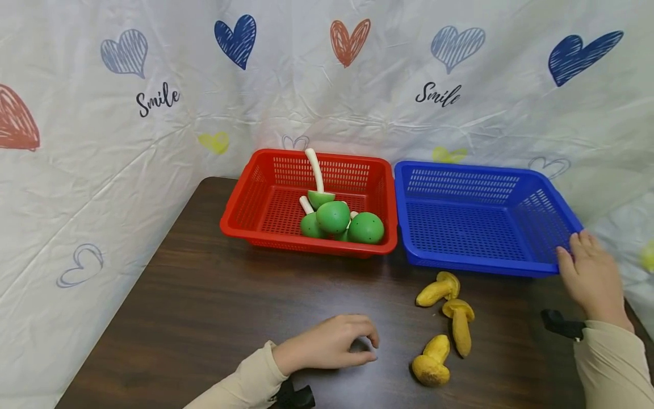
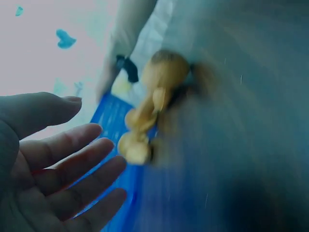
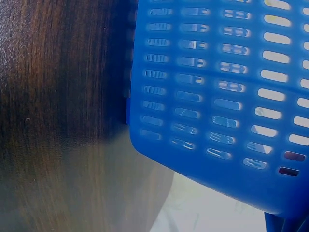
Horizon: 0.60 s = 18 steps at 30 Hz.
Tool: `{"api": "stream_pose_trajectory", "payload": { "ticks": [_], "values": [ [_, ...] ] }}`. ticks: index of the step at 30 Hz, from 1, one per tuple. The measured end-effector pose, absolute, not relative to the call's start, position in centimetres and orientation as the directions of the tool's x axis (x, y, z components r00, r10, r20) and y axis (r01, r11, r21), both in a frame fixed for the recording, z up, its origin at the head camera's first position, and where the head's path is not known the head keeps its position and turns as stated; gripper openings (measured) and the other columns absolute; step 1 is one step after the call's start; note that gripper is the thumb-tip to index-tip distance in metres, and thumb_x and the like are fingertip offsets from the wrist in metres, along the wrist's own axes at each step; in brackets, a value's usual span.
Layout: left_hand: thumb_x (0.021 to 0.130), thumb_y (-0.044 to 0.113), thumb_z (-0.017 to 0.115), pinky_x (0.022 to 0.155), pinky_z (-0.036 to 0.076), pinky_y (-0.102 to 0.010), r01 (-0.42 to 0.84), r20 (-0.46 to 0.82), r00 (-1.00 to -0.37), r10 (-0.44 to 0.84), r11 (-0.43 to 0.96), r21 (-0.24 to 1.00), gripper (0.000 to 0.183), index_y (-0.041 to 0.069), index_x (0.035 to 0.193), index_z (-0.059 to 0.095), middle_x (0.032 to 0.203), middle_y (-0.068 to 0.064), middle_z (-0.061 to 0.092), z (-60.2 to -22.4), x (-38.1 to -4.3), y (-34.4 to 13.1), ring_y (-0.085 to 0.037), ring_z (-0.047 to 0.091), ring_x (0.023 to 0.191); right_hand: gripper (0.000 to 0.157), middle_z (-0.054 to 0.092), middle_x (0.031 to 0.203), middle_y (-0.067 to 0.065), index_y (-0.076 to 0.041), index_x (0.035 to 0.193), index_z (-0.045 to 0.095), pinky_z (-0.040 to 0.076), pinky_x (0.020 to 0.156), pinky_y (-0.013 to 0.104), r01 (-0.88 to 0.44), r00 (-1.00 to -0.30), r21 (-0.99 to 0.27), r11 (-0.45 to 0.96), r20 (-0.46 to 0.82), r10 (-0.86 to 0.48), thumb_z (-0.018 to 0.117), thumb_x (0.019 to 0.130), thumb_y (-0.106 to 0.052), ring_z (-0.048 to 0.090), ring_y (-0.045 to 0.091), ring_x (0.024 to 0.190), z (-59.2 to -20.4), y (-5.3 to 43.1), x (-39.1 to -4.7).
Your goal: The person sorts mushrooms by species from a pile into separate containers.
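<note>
My right hand (image 1: 595, 275) holds the right rim of a blue plastic basket (image 1: 475, 264) near its front corner; the right wrist view has the slotted outer side of this basket (image 3: 212, 106) close up. My left hand (image 1: 334, 343) is over the table with thumb and fingers apart and nothing between them. To its right lie three yellow toy mushrooms: one (image 1: 431, 363) nearest the hand, one (image 1: 461, 326) behind it and one (image 1: 438, 289) just in front of the basket. In the left wrist view the blurred mushrooms (image 2: 166, 72) lie beyond the left fingertips.
A red basket (image 1: 306, 241) stands left of the blue one, rims close together. Inside it are several green-capped mushrooms (image 1: 333, 217) with white stems, one stem (image 1: 315, 170) pointing up. A white cloth with printed hearts (image 1: 306, 96) hangs behind the dark wooden table (image 1: 204, 318).
</note>
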<state>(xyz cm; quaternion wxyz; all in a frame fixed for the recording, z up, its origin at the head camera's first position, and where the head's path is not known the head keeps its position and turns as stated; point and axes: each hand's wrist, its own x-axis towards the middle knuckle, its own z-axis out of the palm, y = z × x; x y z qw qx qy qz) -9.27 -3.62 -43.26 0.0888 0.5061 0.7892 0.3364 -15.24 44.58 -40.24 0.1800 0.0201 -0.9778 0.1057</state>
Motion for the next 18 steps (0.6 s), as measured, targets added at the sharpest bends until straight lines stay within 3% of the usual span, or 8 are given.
{"api": "stream_pose_trajectory", "payload": {
  "ticks": [8, 18],
  "values": [
    [0.093, 0.029, 0.061, 0.087, 0.038, -0.007, 0.724, 0.090, -0.429, 0.899, 0.283, 0.629, 0.033, 0.011, 0.120, 0.060, 0.115, 0.007, 0.059, -44.3, -9.1, 0.7, 0.005, 0.052, 0.105, 0.054, 0.025, 0.133, 0.046, 0.027, 0.129, 0.030, 0.014, 0.109, 0.055, -0.081, -0.933, -0.196, 0.977, 0.361, -0.005, 0.030, 0.100, -0.019, 0.020, 0.052, 0.132, -40.5, 44.8, -15.3],
    [0.089, 0.040, 0.063, 0.091, 0.038, -0.010, 0.844, 0.112, -0.416, 0.902, 0.337, 0.417, 0.046, 0.012, 0.125, 0.057, 0.118, 0.006, 0.056, -44.8, -7.5, 4.5, 0.001, 0.050, 0.109, 0.055, 0.021, 0.138, 0.043, 0.025, 0.132, 0.026, 0.011, 0.111, 0.054, -0.053, -0.943, -0.211, 0.976, 0.332, 0.020, 0.029, 0.099, -0.019, 0.014, 0.049, 0.136, -40.4, 44.6, -15.0]
  ]
}}
